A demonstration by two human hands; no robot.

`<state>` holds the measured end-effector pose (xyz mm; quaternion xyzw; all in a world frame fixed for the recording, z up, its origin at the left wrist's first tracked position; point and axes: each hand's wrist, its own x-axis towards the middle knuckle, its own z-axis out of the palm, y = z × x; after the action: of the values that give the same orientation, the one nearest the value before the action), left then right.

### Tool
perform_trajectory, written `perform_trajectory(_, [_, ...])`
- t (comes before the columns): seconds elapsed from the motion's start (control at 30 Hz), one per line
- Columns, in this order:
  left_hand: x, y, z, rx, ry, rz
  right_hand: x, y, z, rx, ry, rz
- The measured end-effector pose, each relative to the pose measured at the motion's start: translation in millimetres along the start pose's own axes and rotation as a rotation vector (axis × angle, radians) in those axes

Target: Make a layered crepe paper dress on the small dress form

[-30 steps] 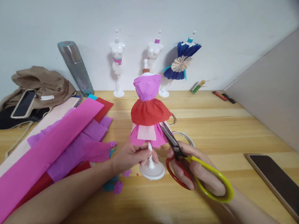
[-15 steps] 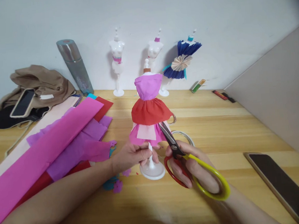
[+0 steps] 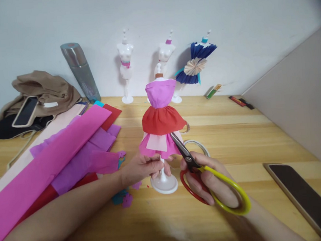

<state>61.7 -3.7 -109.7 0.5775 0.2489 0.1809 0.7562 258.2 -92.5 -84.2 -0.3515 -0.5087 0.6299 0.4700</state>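
Clock positions are read in the head view, from the dressed doll form [image 3: 162, 114], with twelve at the wall.

The form stands upright on the wooden table [image 3: 235, 140], near the middle of the view. It wears a purple top [image 3: 160, 93], a flared red skirt [image 3: 163, 121] and, below that, a pink underskirt [image 3: 146, 147] with a pale panel [image 3: 157, 143] at the front. Its round white base [image 3: 164, 185] shows below the hem.

The left hand [image 3: 146, 168], at seven o'clock, is closed around the post just under the hem, thumb in front and fingertips showing beyond it. The right hand [image 3: 218, 188], between four and five o'clock, grips the scissors [image 3: 188, 158], thumb in the yellow loop and fingers in the red one. The blades point toward eleven o'clock, tips in front of the underskirt near the lower edge of the red skirt. Whether the tips touch the material cannot be told.

A ring [image 3: 202, 146], partly hidden, lies at four o'clock behind the scissors. Coloured sheets [image 3: 73, 150] are piled between eight and nine o'clock, with a purple flower cutout [image 3: 127, 200] at seven. A flask [image 3: 80, 73] stands at ten o'clock. By the wall are a bare form [image 3: 126, 58] at eleven, another form [image 3: 166, 52] at twelve, partly hidden, and a blue dress [image 3: 186, 75] at one. A large phone [image 3: 302, 198] lies at four o'clock.
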Motion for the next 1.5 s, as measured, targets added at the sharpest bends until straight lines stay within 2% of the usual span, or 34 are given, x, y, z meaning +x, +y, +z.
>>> perform_trajectory(0.3, [1.2,-9.7,-5.5,0.056,-0.025,0.050,-4.4,0.5,-7.0,-0.062,0.021,0.058])
perform_trajectory(0.4, [0.7,-6.2,-5.1,0.084,-0.020,0.046,-3.3,-3.6,-4.5,-0.070,0.017,0.050])
perform_trajectory(0.6, [1.2,-0.2,-2.5,0.082,0.019,0.119,-5.0,-5.6,-4.7,-0.185,0.074,0.026])
perform_trajectory(0.77, [0.4,5.7,-0.2,0.092,0.040,0.103,-4.0,-5.9,-6.4,-0.259,0.060,0.004])
perform_trajectory(0.97, [0.4,4.7,-0.8,0.086,0.049,0.118,-1.6,-12.2,-2.1,-0.395,0.102,-0.064])
perform_trajectory(1.1, [1.1,3.4,-2.1,0.078,0.031,0.110,-2.4,-14.8,0.7,-0.307,0.107,-0.009])
perform_trajectory(1.27, [0.5,3.4,-2.3,0.080,0.002,0.094,-3.3,-12.0,-1.8,-0.173,0.030,0.060])
perform_trajectory(1.5, [-0.7,-1.1,-3.7,0.101,-0.017,0.054,0.3,-14.1,-0.5,0.023,-0.058,0.059])
